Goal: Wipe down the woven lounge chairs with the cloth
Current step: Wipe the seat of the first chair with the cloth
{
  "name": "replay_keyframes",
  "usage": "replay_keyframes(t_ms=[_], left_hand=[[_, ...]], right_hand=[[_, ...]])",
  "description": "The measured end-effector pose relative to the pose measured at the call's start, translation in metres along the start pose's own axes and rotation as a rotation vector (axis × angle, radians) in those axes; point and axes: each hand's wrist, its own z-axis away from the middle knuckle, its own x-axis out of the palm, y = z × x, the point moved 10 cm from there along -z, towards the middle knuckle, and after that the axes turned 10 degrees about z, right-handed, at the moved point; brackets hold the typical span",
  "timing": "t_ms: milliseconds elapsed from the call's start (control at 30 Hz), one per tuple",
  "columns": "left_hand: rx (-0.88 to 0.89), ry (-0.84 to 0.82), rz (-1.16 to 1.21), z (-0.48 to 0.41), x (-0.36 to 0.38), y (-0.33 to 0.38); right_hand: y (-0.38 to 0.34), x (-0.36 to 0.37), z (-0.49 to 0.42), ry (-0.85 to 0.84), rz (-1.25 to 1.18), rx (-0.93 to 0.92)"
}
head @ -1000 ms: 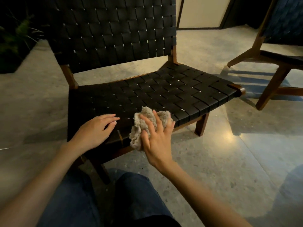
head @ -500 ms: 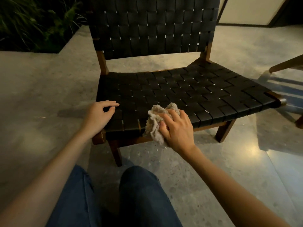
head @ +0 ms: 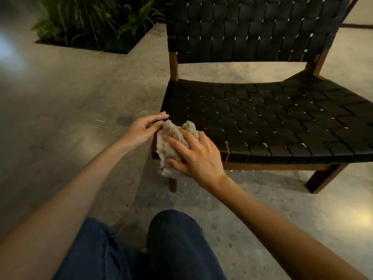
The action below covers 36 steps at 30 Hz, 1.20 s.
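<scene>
**Cloth now at the front left corner of the chair seat**

Half a second ago the cloth (head: 168, 151) was pressed on the front edge of the woven lounge chair (head: 282, 122), nearer to the middle of the seat. Now it sits at the front left corner of this seat and hangs down over the wooden frame there. The right hand (head: 198, 156) has travelled with it. The left hand (head: 142, 131), which lay on top of that corner before, is now at the left side edge of the seat, just beside the cloth and touching it.

The right hand grasps the crumpled cloth. Its fingers are spread over the top of the bundle and the thumb presses into the lower part, so the cloth bulges out to the left of the palm. The left hand holds nothing, and its fingers are nearly straight against the dark straps.

Left of the chair back, green plants (head: 90, 21) grow in a bed cut into the speckled floor (head: 70, 98). In front of the chair, the person's knees in blue jeans (head: 177, 239) are seen.
</scene>
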Motion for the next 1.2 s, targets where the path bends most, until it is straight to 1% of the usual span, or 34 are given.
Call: replay_keyframes(t_ms=[67, 133, 233, 300, 400, 467, 533, 633, 733, 867, 1000, 1100, 1200], left_hand=[[-0.019, 0.014, 0.018, 0.009, -0.005, -0.001], [-0.052, 0.052, 0.076, 0.016, -0.012, -0.003], [-0.075, 0.173, 0.104, 0.026, -0.033, -0.001], [-0.087, 0.244, 0.142, 0.033, -0.047, 0.0], [-0.112, 0.297, 0.186, 0.043, -0.058, -0.002], [-0.098, 0.313, 0.144, 0.047, -0.059, -0.001], [-0.071, 0.32, 0.088, 0.048, -0.057, 0.003], [-0.038, 0.326, 0.029, 0.047, -0.047, 0.009], [-0.003, 0.308, -0.035, 0.045, -0.028, 0.02], [0.082, 0.246, -0.168, 0.04, 0.012, 0.042], [0.143, 0.119, -0.358, 0.032, 0.073, 0.047], [0.16, 0.015, -0.458, 0.024, 0.123, 0.045], [0.164, -0.093, -0.502, 0.013, 0.174, 0.046]], right_hand=[[-0.004, 0.003, 0.006, -0.018, 0.03, -0.122], [-0.014, 0.005, 0.005, -0.029, 0.014, -0.171], [-0.039, 0.007, -0.014, -0.043, -0.015, -0.219], [-0.047, 0.008, -0.029, -0.061, -0.037, -0.198], [-0.047, 0.009, -0.033, -0.077, -0.046, -0.094], [-0.045, 0.008, -0.027, -0.042, -0.04, 0.005], [-0.044, 0.004, -0.022, 0.021, -0.042, 0.067], [-0.039, -0.002, -0.017, 0.06, -0.06, 0.044], [-0.018, -0.002, -0.003, 0.014, -0.008, -0.001], [0.023, -0.01, 0.027, -0.009, 0.092, 0.007], [0.079, -0.015, 0.061, -0.108, 0.108, 0.108], [0.124, -0.024, 0.091, -0.126, 0.152, 0.178], [0.168, -0.033, 0.119, -0.119, 0.172, 0.243]])
